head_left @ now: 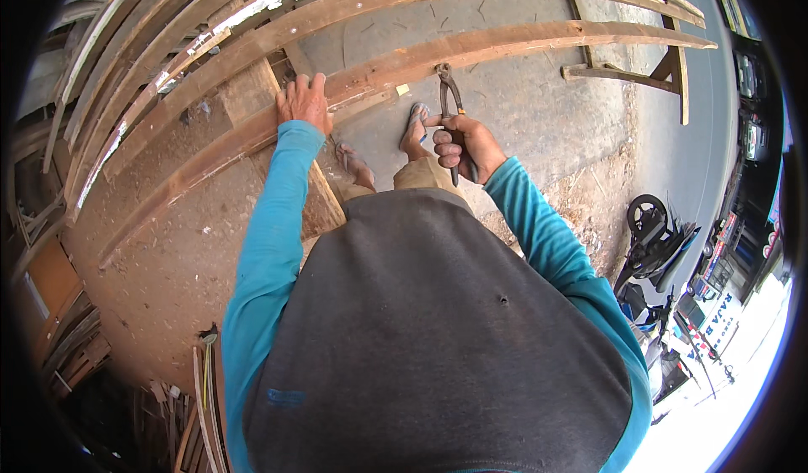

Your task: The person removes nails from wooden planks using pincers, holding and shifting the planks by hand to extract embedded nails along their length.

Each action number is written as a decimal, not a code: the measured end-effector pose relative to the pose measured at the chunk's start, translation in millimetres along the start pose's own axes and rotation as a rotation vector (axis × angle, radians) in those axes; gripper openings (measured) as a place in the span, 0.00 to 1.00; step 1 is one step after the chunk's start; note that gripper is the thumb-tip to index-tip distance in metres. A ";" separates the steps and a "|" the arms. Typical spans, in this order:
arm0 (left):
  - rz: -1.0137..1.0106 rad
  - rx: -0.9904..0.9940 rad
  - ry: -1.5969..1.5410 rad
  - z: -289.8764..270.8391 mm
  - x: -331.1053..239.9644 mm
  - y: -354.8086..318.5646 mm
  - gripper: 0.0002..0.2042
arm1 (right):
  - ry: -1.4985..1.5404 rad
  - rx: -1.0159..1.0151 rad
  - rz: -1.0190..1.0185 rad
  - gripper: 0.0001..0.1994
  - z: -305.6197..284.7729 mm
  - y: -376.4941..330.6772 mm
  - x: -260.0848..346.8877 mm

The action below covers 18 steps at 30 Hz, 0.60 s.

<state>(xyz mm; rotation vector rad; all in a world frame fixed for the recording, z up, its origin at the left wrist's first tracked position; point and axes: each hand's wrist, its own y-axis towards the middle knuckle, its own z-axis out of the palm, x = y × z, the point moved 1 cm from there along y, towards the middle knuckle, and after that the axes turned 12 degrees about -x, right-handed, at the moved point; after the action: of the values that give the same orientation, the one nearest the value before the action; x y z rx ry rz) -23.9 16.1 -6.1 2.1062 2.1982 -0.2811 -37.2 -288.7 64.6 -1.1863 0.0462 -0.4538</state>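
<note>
A long weathered wooden plank [505, 44] runs across in front of me, lying over a wooden support. My left hand [305, 101] presses flat on the plank, fingers spread. In my right hand [468, 145] I grip the handles of rusty metal pincers [450, 103], whose jaws reach up to the plank's near edge. Below them, on the concrete ground, I see my sandalled feet [414, 132].
More long planks [252, 18] lie stacked behind and to the left. A wooden trestle [665, 69] stands at the upper right. Scrap wood [76, 347] is piled at the lower left. A parked motorbike [656, 237] sits to the right beside a road.
</note>
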 end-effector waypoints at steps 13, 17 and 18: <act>-0.044 0.269 -0.047 3.0 13.3 37.8 0.30 | -0.550 -0.214 -0.522 0.17 26.7 40.2 -80.1; -0.028 0.170 -0.023 -3.3 6.8 26.6 0.29 | -0.375 -0.211 -0.349 0.28 1.0 2.6 -48.6; -0.030 0.167 -0.025 -3.6 6.7 25.6 0.29 | -0.377 -0.201 -0.324 0.29 -5.4 -0.1 -39.6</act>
<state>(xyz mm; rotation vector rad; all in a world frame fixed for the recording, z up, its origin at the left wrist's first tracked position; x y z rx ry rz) 1.5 24.3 -5.7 2.1386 2.2660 -0.5074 -74.7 -279.0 54.7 -1.4687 -0.4393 -0.5093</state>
